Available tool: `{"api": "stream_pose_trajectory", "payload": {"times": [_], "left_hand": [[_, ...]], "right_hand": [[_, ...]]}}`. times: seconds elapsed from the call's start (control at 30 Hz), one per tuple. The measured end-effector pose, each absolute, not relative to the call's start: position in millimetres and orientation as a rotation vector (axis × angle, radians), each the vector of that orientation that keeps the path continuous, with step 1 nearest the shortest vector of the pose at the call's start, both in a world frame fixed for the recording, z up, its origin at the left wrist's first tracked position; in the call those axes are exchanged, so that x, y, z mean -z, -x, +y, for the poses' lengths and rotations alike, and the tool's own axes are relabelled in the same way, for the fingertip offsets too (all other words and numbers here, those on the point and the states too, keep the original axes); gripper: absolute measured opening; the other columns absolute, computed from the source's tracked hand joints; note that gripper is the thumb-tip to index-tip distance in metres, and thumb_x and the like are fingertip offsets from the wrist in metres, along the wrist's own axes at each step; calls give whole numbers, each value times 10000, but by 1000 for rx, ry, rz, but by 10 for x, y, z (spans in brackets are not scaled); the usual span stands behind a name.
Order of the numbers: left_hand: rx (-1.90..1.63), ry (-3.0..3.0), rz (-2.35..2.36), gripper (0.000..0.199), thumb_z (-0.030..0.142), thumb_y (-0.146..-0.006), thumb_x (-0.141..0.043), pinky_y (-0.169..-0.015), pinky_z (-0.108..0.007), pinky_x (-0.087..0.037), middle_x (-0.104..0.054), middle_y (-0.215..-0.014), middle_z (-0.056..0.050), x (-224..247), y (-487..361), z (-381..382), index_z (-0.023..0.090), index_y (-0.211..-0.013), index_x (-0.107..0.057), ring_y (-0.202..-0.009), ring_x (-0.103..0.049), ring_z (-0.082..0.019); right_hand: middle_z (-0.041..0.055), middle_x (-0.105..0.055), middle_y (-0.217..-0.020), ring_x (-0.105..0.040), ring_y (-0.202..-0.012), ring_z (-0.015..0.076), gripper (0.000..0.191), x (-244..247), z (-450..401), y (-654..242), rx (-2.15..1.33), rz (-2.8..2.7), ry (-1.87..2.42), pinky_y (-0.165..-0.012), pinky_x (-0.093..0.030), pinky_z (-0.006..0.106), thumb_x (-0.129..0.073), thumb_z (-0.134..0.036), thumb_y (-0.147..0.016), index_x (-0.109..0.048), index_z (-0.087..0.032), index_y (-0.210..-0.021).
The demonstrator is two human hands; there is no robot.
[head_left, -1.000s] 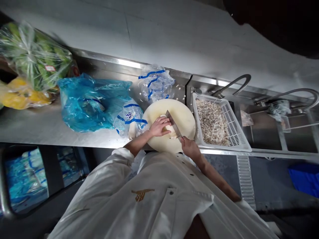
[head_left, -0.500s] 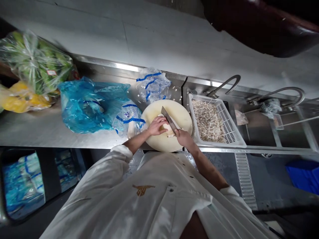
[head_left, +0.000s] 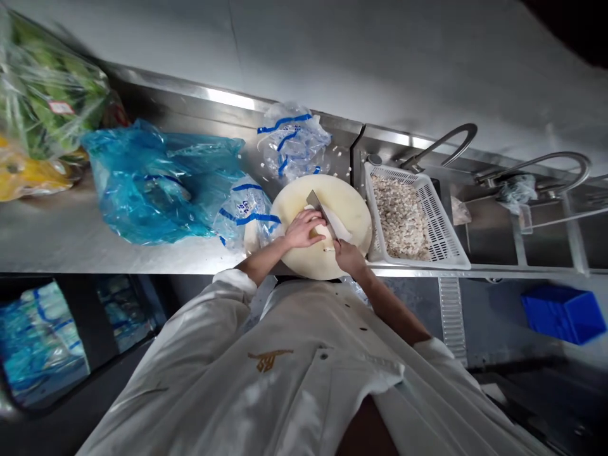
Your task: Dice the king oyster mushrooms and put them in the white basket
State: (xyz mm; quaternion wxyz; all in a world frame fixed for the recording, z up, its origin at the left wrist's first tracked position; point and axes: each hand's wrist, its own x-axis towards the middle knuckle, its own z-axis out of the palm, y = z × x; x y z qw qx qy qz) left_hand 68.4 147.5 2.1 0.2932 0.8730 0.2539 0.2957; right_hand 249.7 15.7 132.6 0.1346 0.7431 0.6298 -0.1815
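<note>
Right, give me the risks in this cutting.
The left grip holds the pale food close beside the knife in the right grip, so a slip might nick the fingers. The food could slide if not held firmly. The round board reaches the front edge of the counter, so cut bits might drop off there.

A plain grey wall (head_left: 389, 69), marked by a thin seam, backs a long steel table (head_left: 47, 237), whose raised back edge (head_left: 230, 99) catches a bright streak of light. A dark joint parts it from the steel sinks (head_left: 494, 240) on the right, where two curved taps (head_left: 412, 164) stand. Below, a ribbed strip (head_left: 453, 316) and a blue bin (head_left: 551, 310) show against the dim grey floor (head_left: 489, 329); a dark-framed unit (head_left: 82, 320) fills the lower left.
</note>
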Motion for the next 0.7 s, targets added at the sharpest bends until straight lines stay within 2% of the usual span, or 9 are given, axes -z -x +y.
{"api": "stream_pose_trajectory", "payload": {"times": [0.17,0.43,0.57,0.7], "left_hand": [[-781,-2321,648,532,642,-946,-675,-1223,-541,-382,-586,-1427,-129,-57,-667,1483,240,-1293,-692,-1379,-505,-336],[-817,-2322,637,458,594,-982,-640,-1205,-547,-412,-608,-1344,-142,-70,-642,1483,217,-1234,-707,-1333,-531,-323],[-823,-2307,635,469,604,-970,-649,-1200,-554,-422,-606,-1345,-142,-34,-651,1487,223,-1236,-715,-1316,-542,-325],[-836,-2302,649,472,620,-961,-658,-1215,-560,-412,-605,-1361,-138,-6,-661,1498,234,-1226,-724,-1334,-540,-328]], "right_hand": [[174,-755,-1041,-727,-945,249,473,-1396,255,-2465,548,1825,-2145,-815,-486,299,-298,-395,-1153,-638,-114,-1325],[113,-752,-901,-721,-836,224,484,-1713,-103,-2695,558,1883,-2255,-716,-453,278,-271,-460,-1149,-627,-180,-1321],[127,-756,-920,-721,-845,234,500,-1559,-105,-2657,549,1897,-2224,-727,-474,287,-283,-457,-1143,-636,-164,-1342],[164,-771,-1007,-733,-893,239,475,-1276,101,-2479,600,1768,-2206,-754,-478,288,-287,-390,-1145,-658,-130,-1286]]}}
